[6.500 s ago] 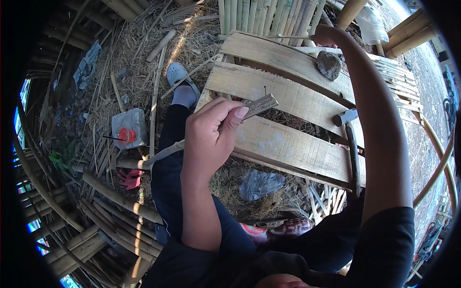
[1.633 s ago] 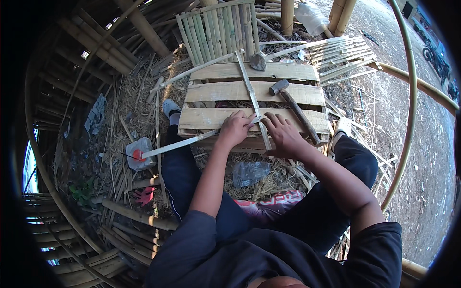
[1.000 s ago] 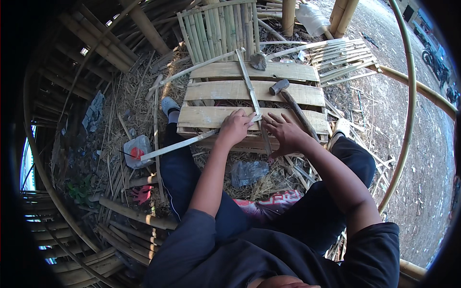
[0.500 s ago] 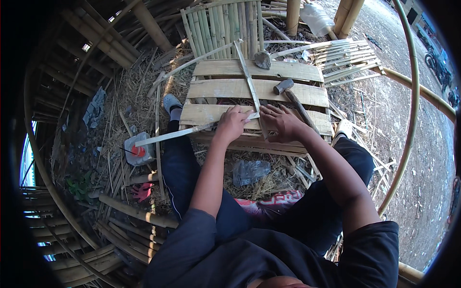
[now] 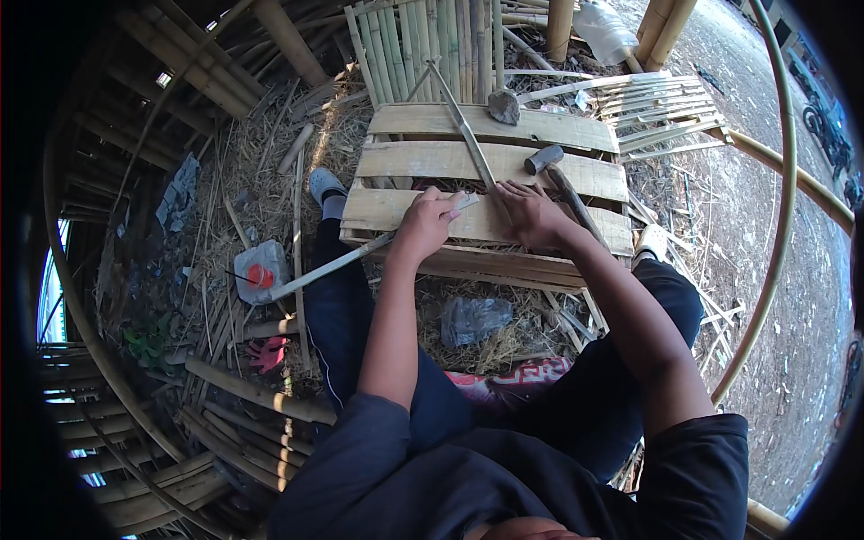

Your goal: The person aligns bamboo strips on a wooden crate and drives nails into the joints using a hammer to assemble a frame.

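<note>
My left hand (image 5: 425, 223) is closed on a pale bamboo strip (image 5: 337, 263) that runs down to the lower left; its short tip shows past the fingers. My right hand (image 5: 535, 214) grips the near end of a second bamboo strip (image 5: 465, 130), its fingers lying over it. That strip slants away across the slatted wooden crate (image 5: 405, 162), and a thinner piece angles off its far end. Both hands are above the crate's near slats, a little apart. To the right of my right hand, a hammer (image 5: 562, 184) with a wooden handle lies on the slats.
A stone (image 5: 504, 106) sits on the crate's far slat. Bamboo slat panels (image 5: 423, 49) stand behind it, and another slatted piece (image 5: 657, 103) lies far right. At left are a plastic container (image 5: 261, 273) with something red and a red glove (image 5: 266, 354). Straw covers the ground.
The strip under my right hand has tilted and its far end shifted left. The piece joined there has swung inward. The left-hand strip's outer end has dropped lower, and the view has shifted slightly.
</note>
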### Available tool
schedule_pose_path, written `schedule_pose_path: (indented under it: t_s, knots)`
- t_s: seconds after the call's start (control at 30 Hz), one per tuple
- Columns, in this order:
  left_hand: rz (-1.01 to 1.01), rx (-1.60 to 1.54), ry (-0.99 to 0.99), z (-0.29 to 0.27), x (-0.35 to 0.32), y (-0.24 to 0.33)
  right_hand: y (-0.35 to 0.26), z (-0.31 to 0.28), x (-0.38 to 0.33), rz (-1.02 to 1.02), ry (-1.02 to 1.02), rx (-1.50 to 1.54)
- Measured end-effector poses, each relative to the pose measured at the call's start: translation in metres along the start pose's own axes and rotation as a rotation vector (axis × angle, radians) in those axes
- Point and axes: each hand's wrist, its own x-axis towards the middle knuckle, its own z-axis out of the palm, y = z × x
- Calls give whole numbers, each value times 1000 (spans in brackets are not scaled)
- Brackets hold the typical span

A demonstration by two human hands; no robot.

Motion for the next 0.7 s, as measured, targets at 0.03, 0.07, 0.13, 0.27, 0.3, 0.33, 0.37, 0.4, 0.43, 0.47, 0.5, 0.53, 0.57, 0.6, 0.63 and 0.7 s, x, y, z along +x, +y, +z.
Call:
schedule_pose_path:
  t_s: [0.03,0.07,0.13,0.27,0.3,0.33,0.37,0.4,0.43,0.47,0.5,0.53,0.57,0.6,0.63,0.7]
  knots:
    - [7,0,9,1,1,0,5,4,2,-28,114,4]
    - [5,-2,9,-1,1,1,6,5,5,-58,226,12]
    - [-18,-22,-11,-3,2,5,10,7,12,-21,243,97]
    - [-3,-56,2,2,5,11,12,15,18,17,478,217]
    - [52,-27,21,4,5,12,10,15,18,17,478,218]
    - [108,2,40,7,5,13,10,14,17,52,481,220]
    - [110,2,37,10,6,15,9,14,16,87,484,220]
    - [99,22,32,14,8,17,8,14,16,90,486,219]
    - [89,42,27,17,9,18,7,15,15,110,502,138]
    - [90,41,25,21,11,18,5,14,15,130,516,58]
    - [99,95,34,24,13,18,3,13,14,132,517,57]
    - [107,149,42,26,14,18,2,11,13,139,507,-46]
    - [106,150,41,26,14,18,-4,8,13,144,494,-147]
    - [100,163,48,27,14,18,-10,6,14,143,494,-145]
    - [93,176,54,27,13,17,-17,4,15,155,476,-154]
    - [101,169,54,29,15,18,-13,4,15,176,464,-169]
